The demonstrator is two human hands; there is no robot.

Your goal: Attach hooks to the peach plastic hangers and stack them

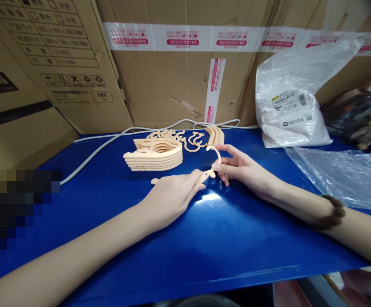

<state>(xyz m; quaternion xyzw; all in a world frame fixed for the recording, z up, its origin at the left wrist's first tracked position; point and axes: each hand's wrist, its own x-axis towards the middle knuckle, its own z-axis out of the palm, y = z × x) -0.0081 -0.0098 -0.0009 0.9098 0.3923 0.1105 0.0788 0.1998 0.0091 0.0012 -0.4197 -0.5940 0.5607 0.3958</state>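
Over the blue table, my left hand (pixel 170 196) is closed around a cream plastic hanger arm (pixel 154 181); most of that piece is covered by the hand. My right hand (pixel 236 168) pinches a cream hanger hook (pixel 218 157) between thumb and fingers. The hook's lower end meets the tip of the hanger arm; whether the two are joined I cannot tell. Beyond my left hand lies a neat stack of hanger arms (pixel 155 162). Loose hooks (pixel 169 135) lie behind it, and a few more curved hanger pieces (pixel 215 135) rest just behind my right hand.
Cardboard boxes (pixel 172 85) wall off the back and left of the blue table (pixel 223 247). A white cable (pixel 98 149) runs along the back edge. A white plastic bag (pixel 290 102) stands at the back right, with clear plastic film (pixel 342 175) in front of it.
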